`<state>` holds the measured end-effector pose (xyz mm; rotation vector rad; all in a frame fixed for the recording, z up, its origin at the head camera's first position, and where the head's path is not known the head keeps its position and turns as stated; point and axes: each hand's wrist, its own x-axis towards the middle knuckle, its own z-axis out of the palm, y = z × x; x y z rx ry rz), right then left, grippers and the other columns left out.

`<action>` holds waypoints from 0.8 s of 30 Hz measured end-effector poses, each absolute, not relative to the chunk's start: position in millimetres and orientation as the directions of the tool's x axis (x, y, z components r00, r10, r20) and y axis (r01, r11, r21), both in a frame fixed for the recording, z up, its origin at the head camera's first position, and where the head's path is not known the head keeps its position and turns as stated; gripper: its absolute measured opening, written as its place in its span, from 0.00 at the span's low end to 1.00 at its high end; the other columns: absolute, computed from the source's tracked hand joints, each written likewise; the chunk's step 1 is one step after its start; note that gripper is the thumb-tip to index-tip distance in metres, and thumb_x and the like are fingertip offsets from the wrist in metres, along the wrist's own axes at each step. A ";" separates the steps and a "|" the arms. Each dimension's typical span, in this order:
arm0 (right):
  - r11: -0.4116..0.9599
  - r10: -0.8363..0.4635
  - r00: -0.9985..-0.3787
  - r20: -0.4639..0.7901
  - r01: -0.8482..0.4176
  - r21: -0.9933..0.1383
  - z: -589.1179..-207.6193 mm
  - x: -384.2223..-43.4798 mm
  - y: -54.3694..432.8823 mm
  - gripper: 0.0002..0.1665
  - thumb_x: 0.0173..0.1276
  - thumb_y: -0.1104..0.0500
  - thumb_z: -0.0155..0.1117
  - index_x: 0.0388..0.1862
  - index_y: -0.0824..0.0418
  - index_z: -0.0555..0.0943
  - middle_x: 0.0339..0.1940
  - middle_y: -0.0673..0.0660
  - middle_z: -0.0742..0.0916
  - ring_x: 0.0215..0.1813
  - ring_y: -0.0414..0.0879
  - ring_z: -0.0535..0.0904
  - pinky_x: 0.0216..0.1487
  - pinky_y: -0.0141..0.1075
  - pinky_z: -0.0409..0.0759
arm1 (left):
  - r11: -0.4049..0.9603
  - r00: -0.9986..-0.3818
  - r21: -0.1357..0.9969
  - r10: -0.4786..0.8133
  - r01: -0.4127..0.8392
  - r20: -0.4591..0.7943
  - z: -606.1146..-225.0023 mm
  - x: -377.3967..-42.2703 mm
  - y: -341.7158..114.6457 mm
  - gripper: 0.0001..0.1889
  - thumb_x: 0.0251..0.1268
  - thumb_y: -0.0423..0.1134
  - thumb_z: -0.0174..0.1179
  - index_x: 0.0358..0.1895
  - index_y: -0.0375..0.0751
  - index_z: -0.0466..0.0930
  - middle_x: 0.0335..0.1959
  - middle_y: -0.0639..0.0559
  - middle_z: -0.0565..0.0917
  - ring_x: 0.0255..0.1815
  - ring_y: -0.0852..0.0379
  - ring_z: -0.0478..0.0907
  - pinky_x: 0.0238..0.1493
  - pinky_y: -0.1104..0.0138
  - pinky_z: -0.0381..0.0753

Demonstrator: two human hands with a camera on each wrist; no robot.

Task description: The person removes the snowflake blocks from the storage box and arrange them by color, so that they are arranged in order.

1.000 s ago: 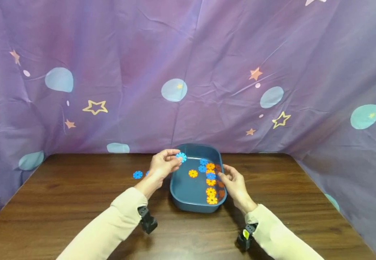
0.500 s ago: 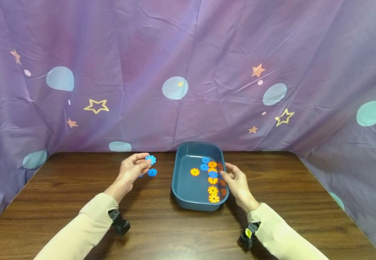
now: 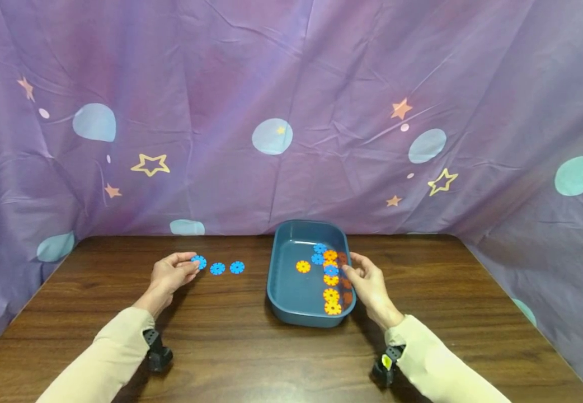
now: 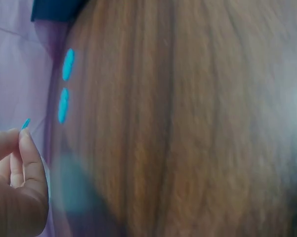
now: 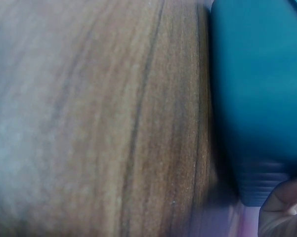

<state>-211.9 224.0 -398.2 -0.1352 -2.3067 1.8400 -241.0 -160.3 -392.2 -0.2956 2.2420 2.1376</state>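
Between thumb and fingers, my left hand (image 3: pixel 172 272) pinches a blue notched plastic disc (image 3: pixel 199 262) just left of two others on the table. Those are a blue disc (image 3: pixel 217 268) and another blue disc (image 3: pixel 237 267), lying side by side. In the left wrist view the pinched disc (image 4: pixel 25 124) shows edge-on at the fingertips. My right hand (image 3: pixel 368 282) grips the right rim of a dark blue tub (image 3: pixel 291 296), thumb on the inner side. Inside it lie several orange-yellow discs (image 3: pixel 331 295) and several blue discs (image 3: pixel 318 259), mostly along the right wall.
The brown wooden table (image 3: pixel 251 358) runs back to a purple curtain (image 3: pixel 211 112) printed with stars and planets. A single orange disc (image 3: pixel 303 267) lies apart on the tub's floor. In the right wrist view, the tub's side (image 5: pixel 262 89) fills the right part.
My left hand has moved left from above the tub, carrying the blue disc, and come down beside the two discs on the table. The right hand stays at the rim.
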 end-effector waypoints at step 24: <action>0.231 0.199 -0.977 0.076 -0.028 -0.972 -400.2 -213.1 224.7 0.24 0.66 0.66 0.57 0.61 0.70 0.70 0.19 0.54 0.78 0.22 0.39 0.76 0.26 0.29 0.77 | 0.388 -0.984 0.916 -0.175 -0.103 -0.036 -405.5 -246.6 -166.1 0.17 0.57 0.28 0.60 0.50 0.25 0.76 0.26 0.49 0.85 0.22 0.73 0.75 0.28 0.78 0.79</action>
